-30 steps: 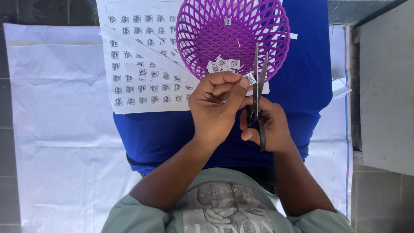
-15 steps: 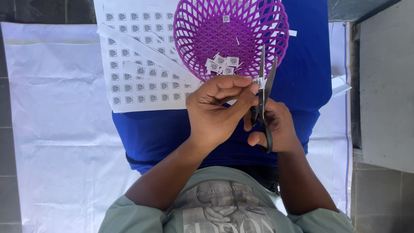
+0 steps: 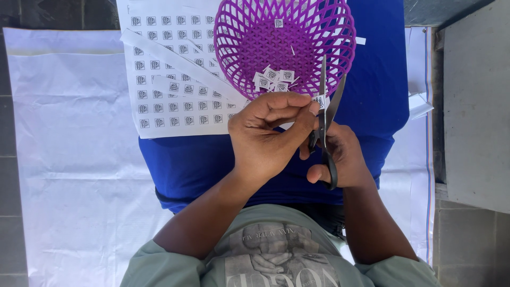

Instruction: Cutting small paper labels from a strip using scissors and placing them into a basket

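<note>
White sheeting (image 3: 79, 159) covers the floor around a blue cloth (image 3: 372, 79) on the lap, and just beyond the hands stands a purple basket (image 3: 340, 32), near enough that cut squares (image 3: 273, 79) collect in it, with the uncut printed sheet (image 3: 170, 101) lying left of the left hand. Close together, the left hand (image 3: 268, 135) pinches a small paper piece (image 3: 319, 101) at the blades while the right hand (image 3: 342, 157) grips the scissors (image 3: 325, 114), blades slightly parted and pointing toward the basket. Compared with a second ago, both hands sit a little lower and to the right, and the blades have parted wider.
</note>
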